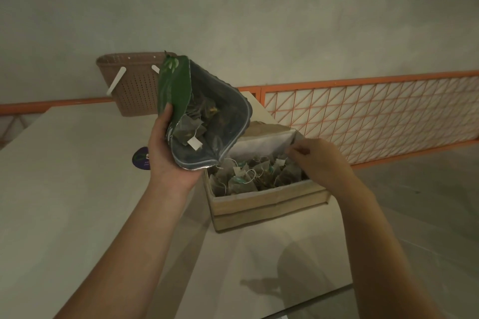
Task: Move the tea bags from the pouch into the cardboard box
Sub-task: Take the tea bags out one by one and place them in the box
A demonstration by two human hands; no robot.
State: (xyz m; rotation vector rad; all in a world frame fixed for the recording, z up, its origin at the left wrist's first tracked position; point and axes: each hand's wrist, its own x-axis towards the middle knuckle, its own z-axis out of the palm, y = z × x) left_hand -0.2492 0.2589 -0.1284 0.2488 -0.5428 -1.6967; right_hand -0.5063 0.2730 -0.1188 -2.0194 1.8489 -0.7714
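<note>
My left hand (166, 155) grips a green foil pouch (178, 85) from below, holding it up with its wide mouth toward me. Several tea bags (193, 129) with white tags lie inside it. Just right of the pouch sits an open cardboard box (264, 204) on the table, filled with several tea bags (254, 173) and tangled strings. My right hand (321, 160) hovers over the box's right end, fingers curled and pinched at the box's inner wall; whether it holds a tea bag is hidden by the fingers.
A brown perforated plastic basket (129, 85) with white handles stands behind the pouch. A round purple sticker (142, 158) lies on the pale table (64, 176) beside my left wrist. An orange wire-mesh railing (375, 114) runs behind the box.
</note>
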